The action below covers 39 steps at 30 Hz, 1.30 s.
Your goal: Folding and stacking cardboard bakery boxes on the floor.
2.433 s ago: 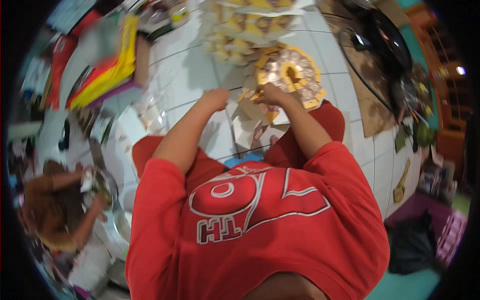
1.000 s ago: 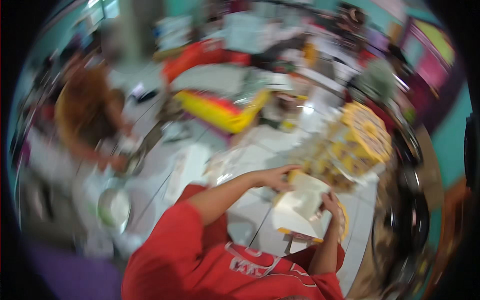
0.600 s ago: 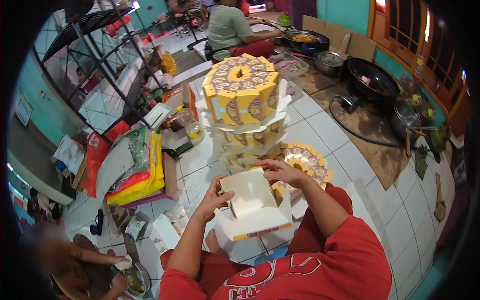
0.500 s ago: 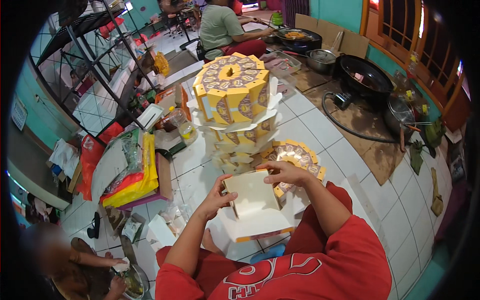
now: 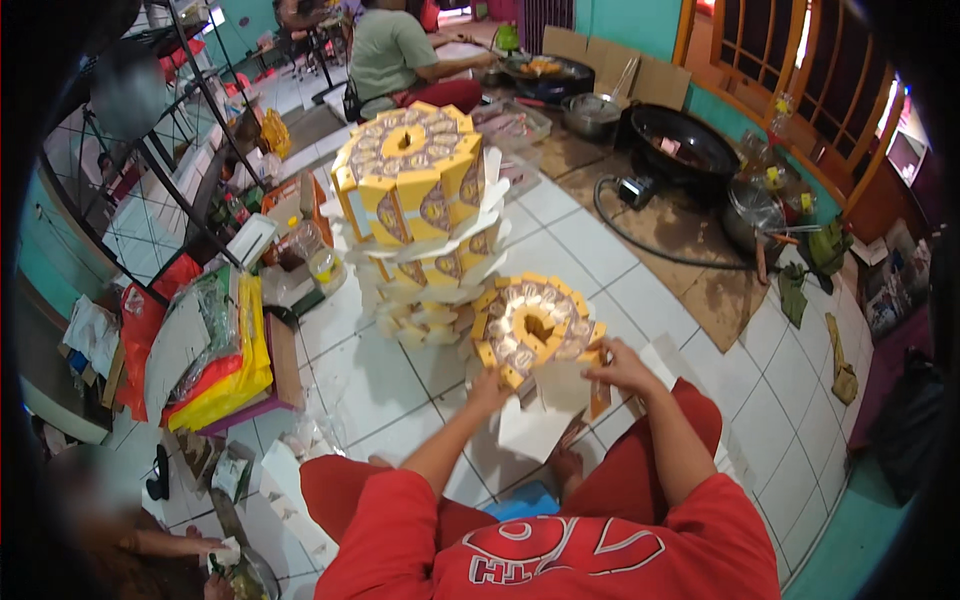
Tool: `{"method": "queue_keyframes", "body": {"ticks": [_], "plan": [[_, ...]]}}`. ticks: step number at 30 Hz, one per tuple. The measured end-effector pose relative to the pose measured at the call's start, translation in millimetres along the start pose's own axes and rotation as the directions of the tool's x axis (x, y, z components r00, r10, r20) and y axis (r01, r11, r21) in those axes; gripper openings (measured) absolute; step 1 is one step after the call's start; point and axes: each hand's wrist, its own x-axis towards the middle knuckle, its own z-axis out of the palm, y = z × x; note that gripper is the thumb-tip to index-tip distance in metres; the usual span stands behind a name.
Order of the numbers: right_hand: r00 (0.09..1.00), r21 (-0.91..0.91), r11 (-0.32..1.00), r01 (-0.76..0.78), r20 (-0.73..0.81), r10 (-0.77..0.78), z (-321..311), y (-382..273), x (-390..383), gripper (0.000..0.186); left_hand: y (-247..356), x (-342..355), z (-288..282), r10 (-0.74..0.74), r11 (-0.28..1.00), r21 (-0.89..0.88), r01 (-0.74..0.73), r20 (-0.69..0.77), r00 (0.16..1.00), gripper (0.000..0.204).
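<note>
A yellow-and-brown cardboard box (image 5: 533, 428) with a white inside and its lid flap hanging open toward me is between my two hands. My left hand (image 5: 489, 391) grips its left side, and my right hand (image 5: 624, 369) has fingers closed at its right edge. The box is at the near side of a low ring of matching boxes (image 5: 540, 296) on the floor. Left of that ring rises a tall stack of the same boxes (image 5: 410, 185), set in round tiers with white flaps sticking out.
Cooking pans, including a black wok (image 5: 690, 140), stand on brown cardboard (image 5: 690, 290) at the right. A plastic bottle (image 5: 318, 258) and bagged goods (image 5: 235, 340) lie left. One person (image 5: 395, 60) sits at the back; another's hands (image 5: 222, 560) work at lower left.
Both hands have moved down and right with the box, from in front of the tall stack to the near side of the low ring. My view has shifted right.
</note>
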Motion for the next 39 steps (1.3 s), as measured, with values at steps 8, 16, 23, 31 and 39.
{"method": "queue_keyframes", "body": {"ticks": [8,16,23,31,39], "plan": [[0.954,-0.217,0.932,0.291,0.139,-0.266,6.0,-30.7,67.4,0.056,-2.9,23.2,17.2,0.213,0.893,-0.267,-0.362,-0.459,0.863,0.059],[0.765,0.203,0.96,0.195,0.581,-0.278,124.5,-126.2,91.2,0.033,-0.4,-146.8,-101.3,-0.325,0.398,-0.873,0.281,0.152,0.933,0.088],[0.574,0.568,0.751,0.336,0.509,-0.641,154.1,-270.4,64.8,0.048,12.9,-255.9,-233.8,-0.24,0.681,-0.686,-0.256,-0.54,0.807,0.105],[0.69,0.605,0.793,-0.067,0.602,-0.401,219.5,-242.5,63.6,0.04,-25.9,-257.8,-163.3,-0.428,0.776,-0.61,-0.16,-0.697,0.576,0.053],[0.806,0.504,0.852,-0.142,0.558,-0.196,243.3,-139.6,61.2,0.033,-63.2,-220.2,-127.7,-0.513,0.527,-0.849,-0.044,-0.359,0.78,0.039]]}}
